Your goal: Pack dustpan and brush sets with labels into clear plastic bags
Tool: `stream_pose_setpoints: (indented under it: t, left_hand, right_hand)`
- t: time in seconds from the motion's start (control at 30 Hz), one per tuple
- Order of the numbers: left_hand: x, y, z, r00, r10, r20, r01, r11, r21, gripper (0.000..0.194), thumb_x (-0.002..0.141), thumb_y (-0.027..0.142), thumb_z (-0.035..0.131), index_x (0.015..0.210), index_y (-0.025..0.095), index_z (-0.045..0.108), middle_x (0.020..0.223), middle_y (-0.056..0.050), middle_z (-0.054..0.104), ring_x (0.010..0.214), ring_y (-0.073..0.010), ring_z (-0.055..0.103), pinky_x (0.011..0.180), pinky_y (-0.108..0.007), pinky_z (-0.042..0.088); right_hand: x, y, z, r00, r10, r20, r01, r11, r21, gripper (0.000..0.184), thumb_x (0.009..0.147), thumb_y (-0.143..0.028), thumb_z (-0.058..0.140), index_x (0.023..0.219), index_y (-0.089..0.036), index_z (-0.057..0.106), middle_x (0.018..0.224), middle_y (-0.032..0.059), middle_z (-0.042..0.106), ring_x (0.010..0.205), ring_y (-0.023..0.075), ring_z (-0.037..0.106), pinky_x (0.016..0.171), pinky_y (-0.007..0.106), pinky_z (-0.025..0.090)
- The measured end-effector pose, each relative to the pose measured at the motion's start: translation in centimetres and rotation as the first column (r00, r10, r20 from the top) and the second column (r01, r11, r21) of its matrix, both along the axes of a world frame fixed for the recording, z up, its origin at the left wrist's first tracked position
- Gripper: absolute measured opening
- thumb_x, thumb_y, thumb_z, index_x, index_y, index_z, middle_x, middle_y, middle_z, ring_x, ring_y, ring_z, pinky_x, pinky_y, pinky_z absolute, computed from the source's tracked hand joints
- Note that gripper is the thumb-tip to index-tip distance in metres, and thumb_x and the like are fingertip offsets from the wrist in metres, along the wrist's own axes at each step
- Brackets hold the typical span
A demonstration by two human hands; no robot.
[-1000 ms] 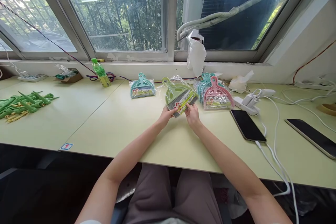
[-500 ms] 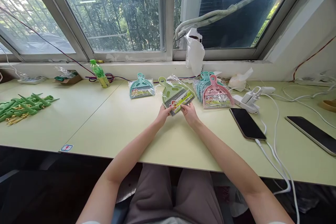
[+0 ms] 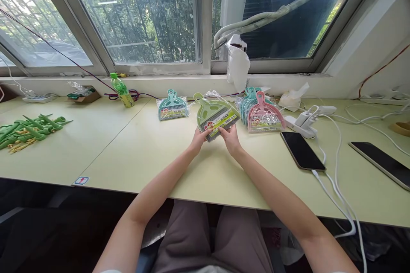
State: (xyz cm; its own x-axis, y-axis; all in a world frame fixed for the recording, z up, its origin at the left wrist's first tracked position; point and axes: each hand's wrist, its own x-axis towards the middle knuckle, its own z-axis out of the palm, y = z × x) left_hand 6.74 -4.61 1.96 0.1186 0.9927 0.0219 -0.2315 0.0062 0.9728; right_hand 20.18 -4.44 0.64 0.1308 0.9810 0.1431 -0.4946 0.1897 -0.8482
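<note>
A green dustpan-and-brush set in a clear plastic bag (image 3: 214,114) is held just above the pale green table (image 3: 134,153). My left hand (image 3: 198,138) pinches its near left corner. My right hand (image 3: 229,136) pinches the near edge at the right. To the left lies a teal bagged set (image 3: 172,107) flat on the table. To the right lies a stack of bagged sets with a pink one (image 3: 264,116) on top and teal ones under it.
Two dark phones (image 3: 302,150) (image 3: 381,162) lie at the right with white cables and a power strip (image 3: 301,124). A green bottle (image 3: 121,88) stands by the sill. Green plastic parts (image 3: 27,128) are piled at the far left. A white bag (image 3: 237,63) hangs at the window.
The green bagged set has moved slightly away from me and a little left, with both hands still pinching its near edge. Nothing else on the table has moved.
</note>
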Motion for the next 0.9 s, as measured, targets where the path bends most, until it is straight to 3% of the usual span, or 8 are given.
stream_pose_setpoints:
  t: [0.27,0.5,0.73,0.9]
  left_hand:
    - [-0.08,0.03,0.0,1.0,-0.006,0.003,0.006,1.0,-0.002,0.052,0.064,0.035,0.072,0.111,0.018,0.058,0.11,-0.009,0.067,0.092,-0.0248,0.064,0.071,-0.037,0.055]
    - [-0.2,0.08,0.06,1.0,0.0,-0.017,0.0,1.0,-0.017,0.051,0.065,0.035,0.072,0.11,0.017,0.058,0.111,-0.01,0.067,0.09,-0.0236,0.064,0.07,-0.035,0.054]
    - [-0.25,-0.21,0.38,0.995,-0.064,-0.08,0.063,0.998,-0.012,0.058,0.067,0.037,0.074,0.118,0.019,0.053,0.12,-0.012,0.063,0.092,-0.0238,0.065,0.067,-0.031,0.053]
    - [-0.03,-0.56,0.5,0.977,-0.167,-0.129,0.167,0.986,-0.01,0.063,0.073,0.039,0.071,0.127,0.02,0.045,0.117,-0.014,0.064,0.076,-0.0197,0.068,0.063,-0.031,0.054]
  right_hand:
    - [0.02,-0.18,-0.12,1.0,0.023,0.002,-0.023,1.0,-0.005,0.051,0.063,-0.028,0.077,0.102,-0.027,0.045,0.106,-0.0006,0.065,0.108,0.0199,0.061,0.1,0.044,0.048]
    - [0.06,-0.2,-0.18,0.999,0.036,0.004,-0.036,0.999,0.001,0.053,0.062,-0.025,0.078,0.102,-0.027,0.044,0.104,-0.0009,0.065,0.106,0.0187,0.061,0.096,0.041,0.051]
    - [0.09,0.18,-0.43,0.999,-0.005,-0.031,0.004,0.999,-0.041,0.056,0.056,-0.022,0.081,0.096,-0.025,0.042,0.097,-0.0006,0.066,0.095,0.0185,0.065,0.089,0.04,0.055]
    - [0.25,0.53,-0.68,0.993,-0.088,-0.083,0.083,0.994,-0.065,0.058,0.054,-0.021,0.081,0.095,-0.026,0.041,0.086,-0.0029,0.066,0.085,0.0172,0.068,0.08,0.036,0.058]
